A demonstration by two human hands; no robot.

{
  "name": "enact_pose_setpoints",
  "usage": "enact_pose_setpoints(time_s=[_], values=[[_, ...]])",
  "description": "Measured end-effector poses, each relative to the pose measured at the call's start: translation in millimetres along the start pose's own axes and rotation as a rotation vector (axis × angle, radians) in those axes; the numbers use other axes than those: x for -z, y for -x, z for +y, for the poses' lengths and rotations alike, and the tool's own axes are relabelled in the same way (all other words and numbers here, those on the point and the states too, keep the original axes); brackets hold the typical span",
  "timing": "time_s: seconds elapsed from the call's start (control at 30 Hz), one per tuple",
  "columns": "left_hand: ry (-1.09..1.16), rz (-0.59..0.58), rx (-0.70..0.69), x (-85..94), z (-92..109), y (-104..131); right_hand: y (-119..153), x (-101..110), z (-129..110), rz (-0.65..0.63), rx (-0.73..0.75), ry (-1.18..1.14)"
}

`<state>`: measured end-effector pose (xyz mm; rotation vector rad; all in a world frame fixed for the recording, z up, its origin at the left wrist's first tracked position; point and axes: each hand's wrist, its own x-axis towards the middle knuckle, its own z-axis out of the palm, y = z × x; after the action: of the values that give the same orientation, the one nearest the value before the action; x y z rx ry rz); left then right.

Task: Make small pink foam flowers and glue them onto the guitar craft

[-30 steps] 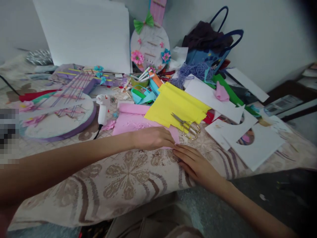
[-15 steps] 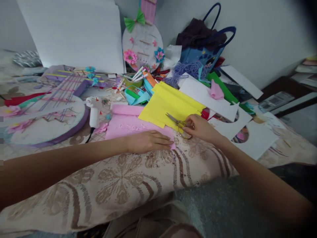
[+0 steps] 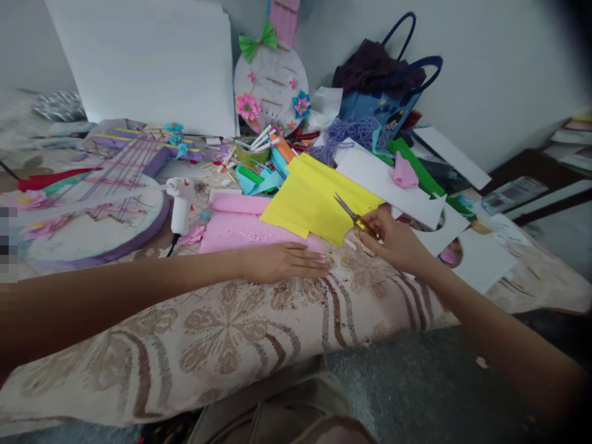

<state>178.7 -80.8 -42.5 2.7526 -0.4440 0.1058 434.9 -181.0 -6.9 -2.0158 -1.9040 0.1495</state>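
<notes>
My left hand (image 3: 287, 262) lies flat with fingers stretched out across the near edge of a pink sheet (image 3: 245, 233), whose far side is rolled up. My right hand (image 3: 393, 237) grips a pair of scissors (image 3: 354, 217) by the handles, fingers curled round the loops. The blades point away and to the left, above a yellow sheet (image 3: 319, 194) that overlaps the right part of the pink one. Whether the scissors touch the yellow sheet I cannot tell.
A white glue gun (image 3: 180, 206) stands left of the pink sheet, near a purple-edged guitar-shaped craft (image 3: 97, 225). White cut-out boards (image 3: 485, 256) lie at the right. Behind are purple yarn (image 3: 346, 135), a blue bag (image 3: 374, 111) and a decorated round craft (image 3: 271, 80).
My right hand has lifted the scissors and moved slightly right, its fingers now further round the handles. My left hand stays on the pink sheet. The view has shifted a little.
</notes>
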Motion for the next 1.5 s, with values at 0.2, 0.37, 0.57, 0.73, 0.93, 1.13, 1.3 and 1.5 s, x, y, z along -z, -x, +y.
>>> enact_pose_setpoints(time_s=[0.2,0.37,0.57,0.73,0.93,1.13,1.3,1.5], values=[[-0.047,-0.003,0.045,-2.7,-4.2,2.5,44.6,5.9,9.4,-0.170,0.218,0.212],[-0.013,0.003,0.037,-4.6,-6.9,2.7,69.4,9.8,4.0,-0.403,0.294,0.337],[-0.024,0.052,0.088,-5.7,-4.8,3.2,72.7,13.7,2.7,-0.499,0.375,0.367],[-0.014,0.082,0.078,-6.5,-4.7,3.8,70.9,10.4,5.6,-0.517,0.404,0.366],[0.011,0.100,0.039,-9.6,-9.3,3.7,69.7,7.6,5.1,-0.508,0.440,0.358],[0.008,0.043,0.038,-8.0,-10.0,2.3,65.4,5.6,1.9,-0.482,0.499,0.413],[-0.006,0.014,0.058,-8.4,-10.2,2.4,63.9,6.3,6.2,-0.481,0.520,0.436],[0.021,0.050,0.045,-7.5,-9.2,1.9,69.6,13.2,14.6,-0.484,0.493,0.418]])
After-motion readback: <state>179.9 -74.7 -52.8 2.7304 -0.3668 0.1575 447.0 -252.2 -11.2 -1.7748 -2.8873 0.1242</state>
